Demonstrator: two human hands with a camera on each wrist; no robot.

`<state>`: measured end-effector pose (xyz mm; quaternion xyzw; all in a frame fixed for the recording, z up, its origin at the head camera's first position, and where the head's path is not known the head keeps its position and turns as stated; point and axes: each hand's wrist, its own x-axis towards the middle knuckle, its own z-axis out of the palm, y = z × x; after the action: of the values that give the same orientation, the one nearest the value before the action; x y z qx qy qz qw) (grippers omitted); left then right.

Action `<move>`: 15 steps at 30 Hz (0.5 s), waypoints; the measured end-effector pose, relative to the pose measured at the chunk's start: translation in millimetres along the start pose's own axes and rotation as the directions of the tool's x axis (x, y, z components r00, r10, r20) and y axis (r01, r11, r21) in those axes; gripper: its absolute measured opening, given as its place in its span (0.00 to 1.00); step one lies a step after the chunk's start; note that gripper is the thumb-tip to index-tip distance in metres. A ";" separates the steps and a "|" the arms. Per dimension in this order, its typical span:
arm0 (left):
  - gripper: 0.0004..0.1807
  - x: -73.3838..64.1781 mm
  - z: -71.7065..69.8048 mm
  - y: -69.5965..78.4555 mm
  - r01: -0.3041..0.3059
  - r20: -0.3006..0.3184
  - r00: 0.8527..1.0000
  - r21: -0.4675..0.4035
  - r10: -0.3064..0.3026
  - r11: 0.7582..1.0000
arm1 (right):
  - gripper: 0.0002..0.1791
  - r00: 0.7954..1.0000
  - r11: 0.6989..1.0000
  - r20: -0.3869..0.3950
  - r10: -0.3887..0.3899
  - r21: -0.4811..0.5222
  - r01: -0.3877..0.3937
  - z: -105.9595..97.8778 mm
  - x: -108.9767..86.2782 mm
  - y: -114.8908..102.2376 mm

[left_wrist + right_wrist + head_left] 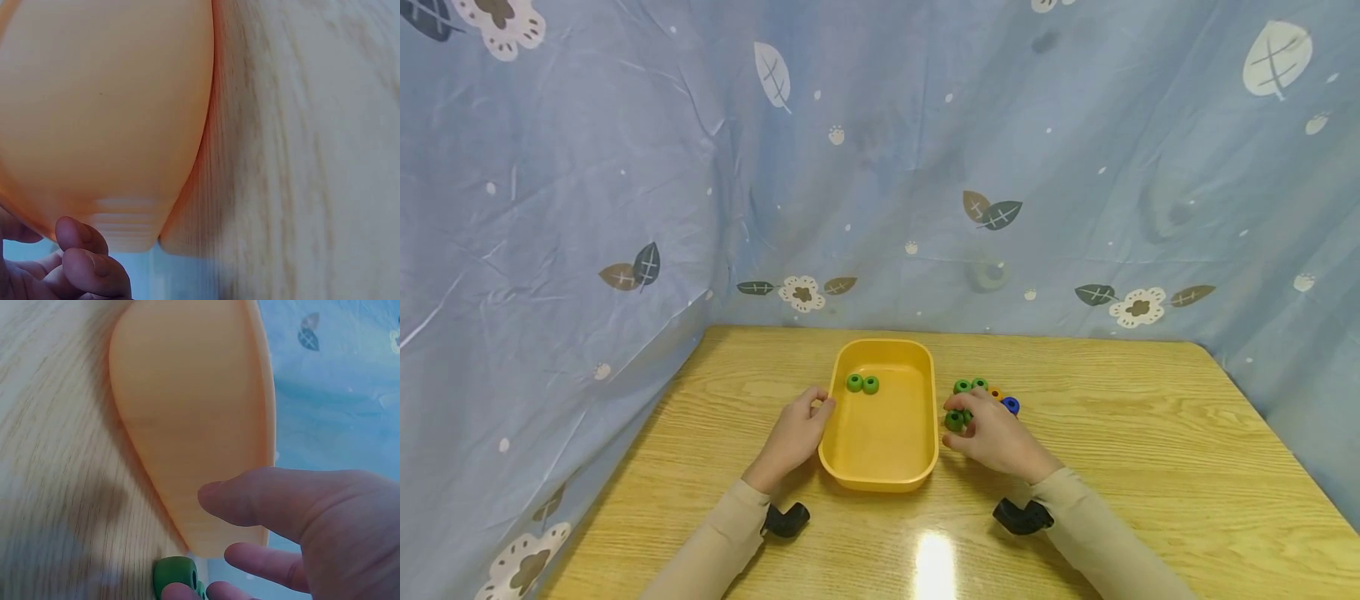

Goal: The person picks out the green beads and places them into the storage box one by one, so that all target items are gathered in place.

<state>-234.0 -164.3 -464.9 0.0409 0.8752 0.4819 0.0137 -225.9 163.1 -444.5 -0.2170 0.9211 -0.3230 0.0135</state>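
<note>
A yellow plastic tray [883, 437] stands on the table, with two green beads [871, 385] lying side by side toward its far left. My left hand [793, 433] grips the tray's left rim; in the left wrist view its fingers [94, 272] are curled by the tray wall [106, 125]. To the right of the tray, my right hand [1000, 437] reaches over a small group of beads, thumb and fingers spread around a green bead [954, 420]. In the right wrist view, fingertips partly cover that green bead [174, 575], and whether they touch it I cannot tell.
Beyond the right hand lie more green beads [962, 387], an orange bead [996, 393] and a blue bead [1011, 405], some partly hidden by the fingers. A patterned blue cloth [880, 167] hangs behind the wooden table [1150, 450].
</note>
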 end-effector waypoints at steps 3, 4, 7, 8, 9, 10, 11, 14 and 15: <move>0.12 0.4 0.5 0.0 0.002 0.000 1.000 0.000 -0.002 1.000 | 0.22 1.000 1.000 -0.001 -0.005 -0.012 0.005 1.0 -0.3 1.0; 0.12 0.5 0.6 0.0 0.001 0.000 1.000 -0.001 -0.001 1.000 | 0.22 1.000 1.000 0.000 -0.012 -0.018 0.012 1.2 -0.5 1.3; 0.12 0.6 0.9 -0.2 0.001 0.000 1.000 -0.003 -0.001 1.000 | 0.23 1.000 0.999 0.006 -0.031 -0.043 0.031 2.1 -1.2 1.8; 0.12 0.6 0.9 -0.2 0.001 0.001 1.000 -0.004 -0.001 1.000 | 0.23 0.999 0.998 0.011 -0.040 -0.047 0.040 2.4 -1.5 2.0; 0.12 0.5 1.0 -0.3 0.001 0.002 1.000 -0.005 -0.001 1.000 | 0.23 0.999 0.998 0.018 -0.045 -0.048 0.046 2.7 -1.8 2.2; 0.12 0.4 1.0 -0.4 0.002 0.003 1.000 -0.008 -0.002 1.000 | 0.24 0.998 0.997 0.022 -0.050 -0.051 0.051 2.9 -2.1 2.1; 0.12 0.3 0.9 -0.4 0.002 0.004 1.000 -0.008 -0.002 1.000 | 0.24 0.998 0.997 0.026 -0.055 -0.052 0.056 3.1 -2.3 1.9; 0.13 0.2 0.8 -0.4 0.000 0.003 1.000 -0.006 0.000 1.000 | 0.24 0.997 0.996 0.034 -0.064 -0.059 0.066 3.6 -2.8 2.5; 0.12 0.2 0.8 -0.4 -0.002 0.001 1.000 -0.005 0.002 1.000 | 0.24 0.997 0.995 0.035 -0.068 -0.066 0.070 3.8 -2.9 2.7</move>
<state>-234.2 -163.8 -465.6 0.0422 0.8739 0.4840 0.0137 -223.7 163.9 -449.5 -0.2542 0.9230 -0.2887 0.0102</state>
